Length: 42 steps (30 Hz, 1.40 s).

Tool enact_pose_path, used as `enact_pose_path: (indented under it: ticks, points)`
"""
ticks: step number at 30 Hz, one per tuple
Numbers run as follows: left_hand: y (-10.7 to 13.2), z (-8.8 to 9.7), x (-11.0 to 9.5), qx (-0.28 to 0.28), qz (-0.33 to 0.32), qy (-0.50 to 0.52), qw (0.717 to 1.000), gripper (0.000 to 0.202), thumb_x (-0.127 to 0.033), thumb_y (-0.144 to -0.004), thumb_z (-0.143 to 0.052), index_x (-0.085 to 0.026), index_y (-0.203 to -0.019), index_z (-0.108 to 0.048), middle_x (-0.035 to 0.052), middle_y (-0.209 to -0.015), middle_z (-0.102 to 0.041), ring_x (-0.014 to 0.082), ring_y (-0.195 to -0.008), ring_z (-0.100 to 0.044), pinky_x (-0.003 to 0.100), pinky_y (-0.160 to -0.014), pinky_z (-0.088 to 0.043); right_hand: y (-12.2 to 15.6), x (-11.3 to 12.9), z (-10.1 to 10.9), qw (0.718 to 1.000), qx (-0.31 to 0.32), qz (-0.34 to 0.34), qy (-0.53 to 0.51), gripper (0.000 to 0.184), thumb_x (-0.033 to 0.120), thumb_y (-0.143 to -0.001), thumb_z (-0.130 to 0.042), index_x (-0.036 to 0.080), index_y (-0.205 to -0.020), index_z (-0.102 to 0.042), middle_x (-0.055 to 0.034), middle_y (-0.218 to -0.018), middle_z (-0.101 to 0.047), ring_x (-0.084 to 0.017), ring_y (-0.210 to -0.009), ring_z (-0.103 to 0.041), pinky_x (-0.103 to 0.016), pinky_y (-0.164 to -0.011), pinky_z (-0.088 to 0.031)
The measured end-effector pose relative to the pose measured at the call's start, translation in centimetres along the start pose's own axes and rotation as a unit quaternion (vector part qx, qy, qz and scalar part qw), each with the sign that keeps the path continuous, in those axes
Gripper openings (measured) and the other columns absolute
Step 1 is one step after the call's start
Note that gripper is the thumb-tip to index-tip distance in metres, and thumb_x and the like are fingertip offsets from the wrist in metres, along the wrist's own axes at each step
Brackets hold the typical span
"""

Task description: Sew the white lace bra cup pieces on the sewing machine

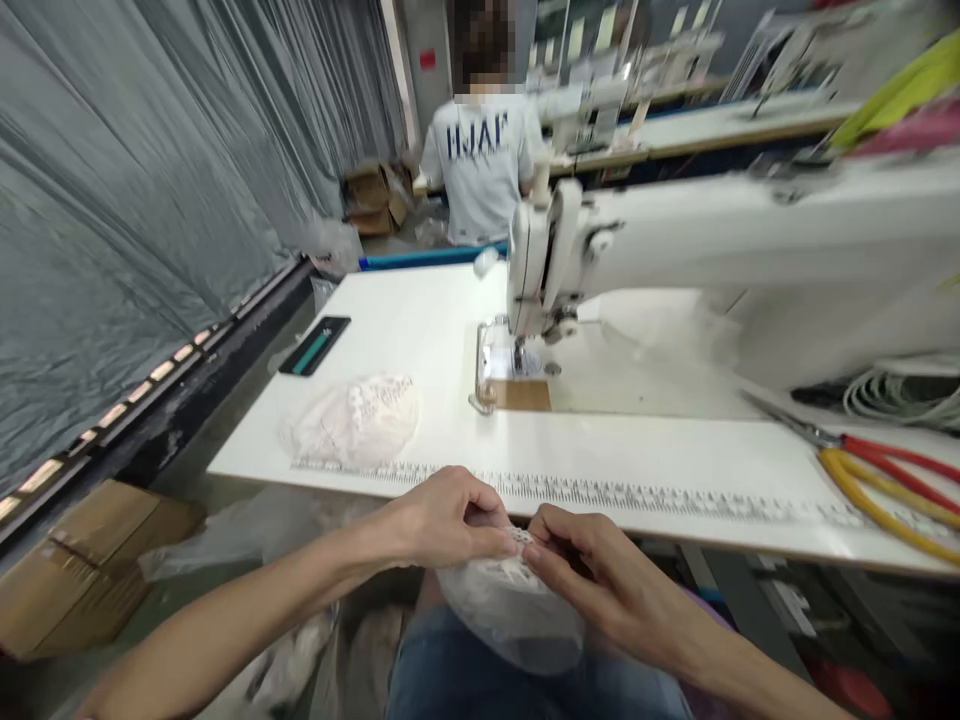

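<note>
Both my hands pinch a piece of thin white fabric with a lace-like patterned edge [525, 610], just in front of the table edge and over my lap. My left hand [450, 520] grips its upper left side between thumb and fingers. On the upper right side, my right hand [592, 565] holds it with the thumb on top. The lower part of the fabric hangs loose. A similar pale fabric piece [352, 420] lies on the table to the left. Beyond my hands stands a white sewing machine [675, 230], its needle area apart from the fabric.
Red-and-yellow-handled scissors [885, 460] lie at the table's right. A printed ruler [585, 490] runs along the front edge of the white table [420, 310]. A dark phone-like object [315, 345] rests far left. Cardboard boxes [82, 570] stand on the floor; a person [484, 160] sits ahead.
</note>
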State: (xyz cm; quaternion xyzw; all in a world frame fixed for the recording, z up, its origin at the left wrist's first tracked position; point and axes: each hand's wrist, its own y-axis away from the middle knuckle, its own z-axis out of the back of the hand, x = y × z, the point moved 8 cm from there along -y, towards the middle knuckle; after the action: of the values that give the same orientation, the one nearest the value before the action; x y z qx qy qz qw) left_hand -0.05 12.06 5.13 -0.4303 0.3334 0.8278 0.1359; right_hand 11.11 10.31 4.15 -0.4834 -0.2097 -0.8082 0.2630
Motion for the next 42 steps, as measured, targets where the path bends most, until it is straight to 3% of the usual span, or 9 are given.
enact_pose_path:
  ticks: [2,5,9,13,17,20,30,37,42]
  points:
    - [-1.7,3.5,-1.5,-0.017,-0.006,-0.033,0.999,0.023,-0.035,-0.07,-0.062,-0.013,-0.065,-0.061,-0.0046,-0.052,-0.038,0.0071,-0.049,-0.032,0.021,-0.043,-0.021,-3.1,1.1,2.5,0.997,-0.049,0.033,0.045,0.03,0.036,-0.089,-0.04,0.019,-0.064,-0.036,0.0045,-0.055,-0.035,-0.01,-0.051,-0.032,-0.022,-0.046,-0.024]
    - [-6.1,8.2,-2.5,-0.055,0.009,-0.094,0.994,0.02,-0.032,-0.066,-0.065,-0.013,-0.063,-0.061,-0.0041,-0.053,-0.042,0.0073,-0.049,-0.033,0.021,-0.044,-0.023,-8.2,0.4,6.0,0.982,-0.112,0.03,0.147,0.029,0.031,-0.086,-0.041,0.02,-0.06,-0.033,0.0043,-0.055,-0.034,-0.009,-0.05,-0.032,-0.022,-0.045,-0.025]
    - [-12.2,11.4,-1.9,-0.085,0.056,-0.142,0.985,0.015,-0.024,-0.059,-0.069,-0.012,-0.057,-0.059,-0.0013,-0.057,-0.051,0.0113,-0.059,-0.044,0.021,-0.048,-0.03,-12.2,-2.5,9.5,0.961,-0.157,-0.006,0.228,0.026,0.021,-0.082,-0.042,0.02,-0.057,-0.034,0.0028,-0.051,-0.038,-0.011,-0.047,-0.033,-0.023,-0.045,-0.023]
    - [-15.2,11.6,-1.0,-0.061,0.079,-0.147,0.984,0.015,-0.021,-0.057,-0.07,-0.013,-0.051,-0.058,-0.0019,-0.052,-0.05,0.0128,-0.06,-0.047,0.022,-0.049,-0.031,-11.8,-4.1,11.5,0.955,-0.145,0.003,0.257,0.018,0.023,-0.088,-0.039,0.019,-0.073,-0.049,-0.0036,-0.067,-0.057,-0.015,-0.055,-0.047,-0.026,-0.051,-0.034]
    - [-16.1,11.3,-0.6,-0.01,0.081,-0.138,0.987,0.017,-0.02,-0.057,-0.069,-0.014,-0.049,-0.056,-0.0045,-0.046,-0.044,0.0106,-0.053,-0.042,0.023,-0.047,-0.028,-10.3,-3.1,11.7,0.933,-0.112,0.162,0.303,0.028,0.021,-0.094,-0.03,0.019,-0.106,-0.055,-0.0103,-0.098,-0.061,-0.017,-0.069,-0.059,-0.027,-0.058,-0.046]
    - [-16.6,11.1,-0.5,0.014,0.083,-0.132,0.988,0.018,-0.02,-0.057,-0.07,-0.014,-0.048,-0.055,-0.0054,-0.044,-0.04,0.0095,-0.051,-0.039,0.023,-0.047,-0.027,-9.6,-2.8,11.3,0.899,-0.12,0.239,0.348,0.034,0.014,-0.093,-0.03,0.02,-0.116,-0.055,-0.0108,-0.106,-0.06,-0.017,-0.076,-0.061,-0.026,-0.058,-0.049]
    - [-16.8,10.5,-1.8,0.035,0.083,-0.144,0.985,0.034,-0.015,-0.058,-0.07,-0.016,-0.042,-0.041,-0.007,-0.041,-0.033,0.0077,-0.046,-0.031,0.024,-0.043,-0.02,-9.4,-2.3,9.9,0.843,-0.125,0.306,0.425,0.033,0.01,-0.095,-0.029,0.018,-0.112,-0.057,-0.0097,-0.103,-0.064,-0.019,-0.085,-0.06,-0.029,-0.062,-0.052]
    - [-16.7,10.4,-2.4,0.054,0.094,-0.176,0.978,0.034,-0.017,-0.06,-0.071,-0.016,-0.042,-0.042,-0.0068,-0.042,-0.033,0.0079,-0.047,-0.032,0.024,-0.043,-0.021,-9.2,-1.8,9.2,0.818,-0.118,0.318,0.464,0.034,0.005,-0.093,-0.029,0.013,-0.109,-0.058,-0.0105,-0.108,-0.064,-0.018,-0.079,-0.06,-0.029,-0.058,-0.048]
    - [-17.3,10.9,-2.3,0.048,0.098,-0.219,0.97,0.023,-0.023,-0.062,-0.072,-0.015,-0.05,-0.054,-0.0054,-0.05,-0.045,0.0088,-0.052,-0.042,0.022,-0.047,-0.031,-8.9,-1.1,9.0,0.797,-0.127,0.349,0.477,0.034,0.004,-0.092,-0.031,0.013,-0.11,-0.059,-0.0091,-0.111,-0.065,-0.019,-0.086,-0.06,-0.031,-0.064,-0.043]
